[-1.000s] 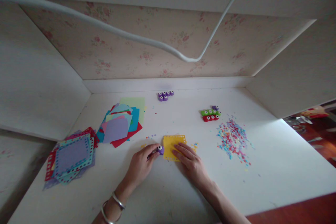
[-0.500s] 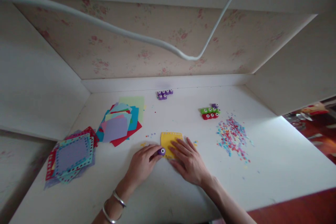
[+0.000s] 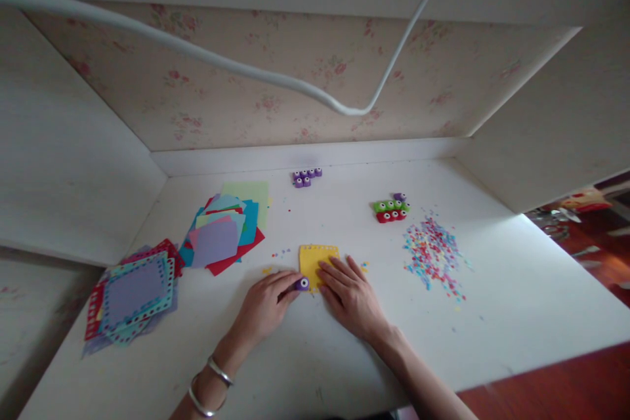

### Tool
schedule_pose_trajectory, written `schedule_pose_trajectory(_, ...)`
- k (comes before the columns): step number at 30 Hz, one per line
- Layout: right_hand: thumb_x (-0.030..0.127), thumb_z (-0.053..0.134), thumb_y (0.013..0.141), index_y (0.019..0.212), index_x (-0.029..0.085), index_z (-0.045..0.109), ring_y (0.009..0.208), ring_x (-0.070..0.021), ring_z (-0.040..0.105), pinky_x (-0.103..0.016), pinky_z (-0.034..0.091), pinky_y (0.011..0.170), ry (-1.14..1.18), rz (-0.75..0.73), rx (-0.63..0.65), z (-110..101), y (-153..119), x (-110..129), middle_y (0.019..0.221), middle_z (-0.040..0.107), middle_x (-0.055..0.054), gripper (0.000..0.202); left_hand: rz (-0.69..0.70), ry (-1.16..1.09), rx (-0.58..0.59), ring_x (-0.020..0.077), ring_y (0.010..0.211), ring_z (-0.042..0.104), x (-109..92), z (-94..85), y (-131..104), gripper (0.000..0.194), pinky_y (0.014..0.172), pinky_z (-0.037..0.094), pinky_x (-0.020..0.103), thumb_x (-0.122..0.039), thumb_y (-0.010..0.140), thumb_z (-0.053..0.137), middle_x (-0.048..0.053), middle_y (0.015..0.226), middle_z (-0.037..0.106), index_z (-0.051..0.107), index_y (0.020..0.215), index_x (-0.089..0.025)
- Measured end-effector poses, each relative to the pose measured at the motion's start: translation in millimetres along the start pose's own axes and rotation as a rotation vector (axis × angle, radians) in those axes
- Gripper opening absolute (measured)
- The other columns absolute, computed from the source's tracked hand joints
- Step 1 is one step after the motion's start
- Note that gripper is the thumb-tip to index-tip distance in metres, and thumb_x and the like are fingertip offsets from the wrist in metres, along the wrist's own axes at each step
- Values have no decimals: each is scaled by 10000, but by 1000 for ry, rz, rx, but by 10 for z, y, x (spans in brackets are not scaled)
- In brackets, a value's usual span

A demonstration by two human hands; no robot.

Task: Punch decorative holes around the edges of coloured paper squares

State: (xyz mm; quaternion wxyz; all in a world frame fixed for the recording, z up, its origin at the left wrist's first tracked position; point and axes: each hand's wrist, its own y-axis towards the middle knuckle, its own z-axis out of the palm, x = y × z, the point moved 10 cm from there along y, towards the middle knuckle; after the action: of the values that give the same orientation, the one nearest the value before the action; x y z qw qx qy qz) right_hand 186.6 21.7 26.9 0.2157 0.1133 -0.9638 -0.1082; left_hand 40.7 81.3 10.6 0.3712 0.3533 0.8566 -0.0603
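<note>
A small purple paper punch (image 3: 302, 283) with a white-and-black eye-like button is pinched in the fingers of my left hand (image 3: 263, 305). It sits at the lower left edge of a yellow paper square (image 3: 310, 259) lying on the table. A row of small punched holes runs along the paper's top edge. My right hand (image 3: 352, 295) lies flat over the right part of the square, fingers stretched out, hiding that side. Whether the punch's slot is around the paper's edge, I cannot tell.
Plain coloured papers (image 3: 216, 243) lie left of centre, and bordered punched sheets (image 3: 135, 292) at far left. Purple punches (image 3: 305, 177) stand near the back; green and red ones (image 3: 391, 210) are to the right. Confetti (image 3: 433, 249) is heaped at right. A white cable (image 3: 275, 79) hangs above.
The yellow paper and my right hand have shifted slightly away from me. My left hand keeps its grip on the punch in nearly the same place. The camera view has moved a little.
</note>
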Motion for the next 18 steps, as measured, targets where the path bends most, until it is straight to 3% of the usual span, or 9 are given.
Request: schedule_pose_trajectory(18, 266, 527, 974, 1277, 273, 645, 1309, -250, 536, -534, 337, 1157, 0, 20, -30, 2, -2, -15, 1322, 654, -38, 324, 10, -5, 1, 207, 1078, 683, -24, -20, 7, 298, 981, 554, 362, -235, 918, 612, 30, 1182, 723, 674, 1205, -288)
